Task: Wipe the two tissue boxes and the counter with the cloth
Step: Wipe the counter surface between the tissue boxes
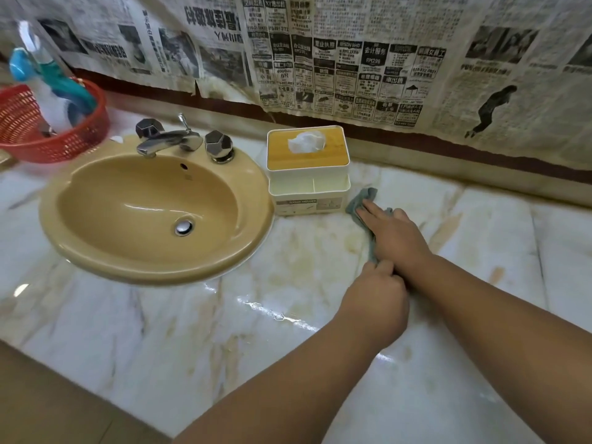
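Cloth (358,200) down on the counter (224,331), grey-green and bunched, lying just to the right of the tissue box (307,174). Right hand (394,235) is pressed flat on top of it, fingers straight and together, fingertips pointing toward the box's lower front corner without touching the box. Left hand (376,298) sits right behind, up against the right wrist, fingers curled in and pinching the near tail of the cloth where it pokes out from under the right palm. So both hands are on the same cloth, close together, one flat and one gripping.

The tissue box stands upright toward the back of the counter: white body, wood-coloured lid, a white tissue (306,141) puffing out of the slot (and a little open tray with two compartments on its front). Immediately left of it comes the rim of the tan sink (153,270), box and rim very close. Chrome tap (166,141) with two faceted knobs at the back of the basin. Far left, a red basket (64,145) sits by the sink with a teal spray bottle (61,84) leaning out of it. Newspaper (352,59) sheets cover the wall behind. The marble counter shows yellowish stains in front of the box and a wet glint nearer the front edge.
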